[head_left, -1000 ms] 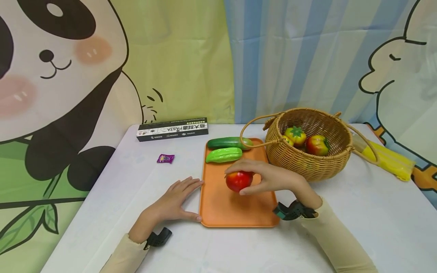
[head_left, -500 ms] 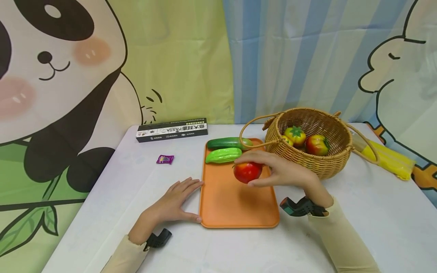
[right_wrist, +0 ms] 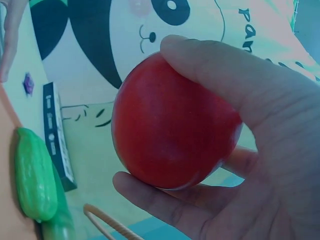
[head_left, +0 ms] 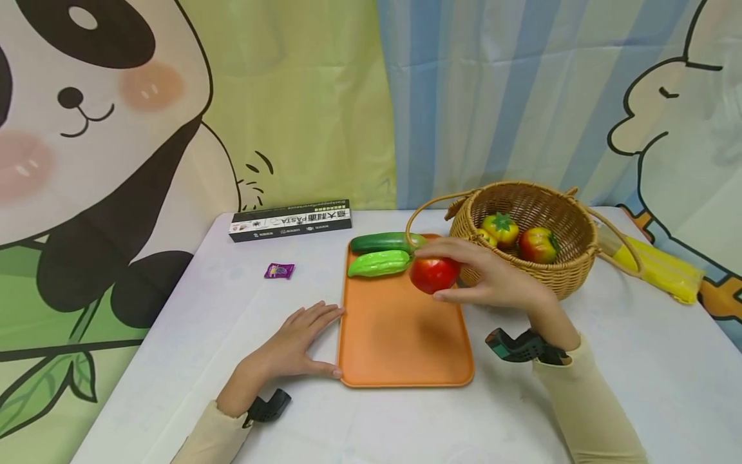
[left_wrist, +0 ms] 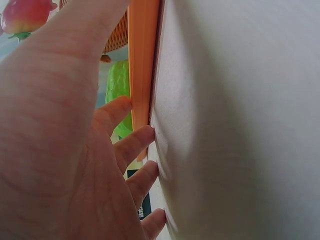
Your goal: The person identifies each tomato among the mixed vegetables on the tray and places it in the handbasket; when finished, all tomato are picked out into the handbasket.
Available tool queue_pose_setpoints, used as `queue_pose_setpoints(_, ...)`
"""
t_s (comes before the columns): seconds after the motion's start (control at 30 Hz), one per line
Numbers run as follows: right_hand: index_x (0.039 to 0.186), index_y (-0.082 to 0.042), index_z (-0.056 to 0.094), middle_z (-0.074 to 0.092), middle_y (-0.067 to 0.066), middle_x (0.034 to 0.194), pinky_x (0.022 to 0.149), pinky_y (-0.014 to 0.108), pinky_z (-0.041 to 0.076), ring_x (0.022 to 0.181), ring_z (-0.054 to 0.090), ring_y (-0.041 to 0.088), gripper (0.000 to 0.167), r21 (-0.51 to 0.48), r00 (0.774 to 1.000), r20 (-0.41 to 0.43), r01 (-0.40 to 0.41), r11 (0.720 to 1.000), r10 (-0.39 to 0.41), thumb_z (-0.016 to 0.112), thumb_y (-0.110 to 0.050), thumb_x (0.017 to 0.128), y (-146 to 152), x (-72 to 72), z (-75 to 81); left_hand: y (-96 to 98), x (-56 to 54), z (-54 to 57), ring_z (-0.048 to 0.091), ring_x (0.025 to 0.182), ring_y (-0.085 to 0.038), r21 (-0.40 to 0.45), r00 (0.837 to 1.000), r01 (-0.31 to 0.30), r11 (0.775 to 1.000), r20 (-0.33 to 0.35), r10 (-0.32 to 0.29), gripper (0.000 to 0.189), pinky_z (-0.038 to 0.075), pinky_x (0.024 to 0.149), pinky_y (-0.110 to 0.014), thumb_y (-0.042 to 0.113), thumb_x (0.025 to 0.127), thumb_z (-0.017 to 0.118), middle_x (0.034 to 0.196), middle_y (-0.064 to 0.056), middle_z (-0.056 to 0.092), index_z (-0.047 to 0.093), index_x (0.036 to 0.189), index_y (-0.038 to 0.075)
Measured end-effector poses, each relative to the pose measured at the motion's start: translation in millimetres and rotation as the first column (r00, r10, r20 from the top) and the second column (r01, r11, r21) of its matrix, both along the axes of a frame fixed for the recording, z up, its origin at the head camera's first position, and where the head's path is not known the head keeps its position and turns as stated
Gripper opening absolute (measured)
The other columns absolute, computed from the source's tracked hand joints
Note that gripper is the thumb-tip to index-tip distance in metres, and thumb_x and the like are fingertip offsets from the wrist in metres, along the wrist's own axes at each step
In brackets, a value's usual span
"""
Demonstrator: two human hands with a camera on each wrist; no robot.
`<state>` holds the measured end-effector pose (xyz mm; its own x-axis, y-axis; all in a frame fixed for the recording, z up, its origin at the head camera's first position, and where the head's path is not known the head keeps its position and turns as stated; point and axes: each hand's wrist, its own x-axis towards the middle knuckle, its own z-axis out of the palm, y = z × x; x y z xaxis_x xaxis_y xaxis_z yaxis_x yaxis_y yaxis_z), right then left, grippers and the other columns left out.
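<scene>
My right hand grips a red tomato between thumb and fingers. It holds the tomato above the upper right part of an orange tray, just left of a wicker basket. In the left wrist view, green leaves show on the tomato's underside. My left hand lies spread at the tray's left edge, thumb and fingertips touching the rim. Across the tray's far end lie a dark green cucumber and a bright green, ridged bitter-gourd-like vegetable.
The basket contains a yellow-green tomato, a red-yellow one and another partly hidden piece. Its handle loop overhangs the tray. A black pasta box and a purple wrapped candy lie left; a yellow packet lies right.
My right hand has carried the tomato up from over the tray's middle, rightward and away from me toward the basket. My left hand has stayed at the tray's edge.
</scene>
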<state>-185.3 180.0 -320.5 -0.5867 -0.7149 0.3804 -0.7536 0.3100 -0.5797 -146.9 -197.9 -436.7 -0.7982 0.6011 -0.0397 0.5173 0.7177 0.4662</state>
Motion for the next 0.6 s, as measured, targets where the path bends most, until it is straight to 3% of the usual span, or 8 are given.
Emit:
queue_pose_setpoints(0.3,0.134,-0.015,0.056,0.054,-0.001,0.137,0.098,0.023,0.046,0.128,0.045,0.011,0.063,-0.056,0.997,-0.035,0.06,0.997,-0.062,0.082,-0.005,0.077,15.0,-2.4,3.1,0.6,-0.1,-1.3,0.02,0.148,-0.031,0.002,1.0,0.001,1.0,0.01,-0.001,0.108,0.013,0.119,-0.054,0.069,0.069,0.074,0.157,-0.005,0.032,0.03,0.154,0.02)
queue_pose_setpoints(0.6,0.135,-0.011,0.056,0.055,0.001,0.135,0.095,0.02,0.046,0.123,0.046,0.01,0.066,-0.1,0.995,-0.05,0.083,0.991,-0.089,0.081,0.002,0.075,25.0,-7.7,5.9,1.2,-0.8,-1.4,0.021,0.147,-0.033,-0.001,1.0,-0.002,1.0,0.003,0.002,0.107,0.014,0.118,-0.056,0.07,0.069,0.073,0.157,-0.006,0.032,0.03,0.154,0.019)
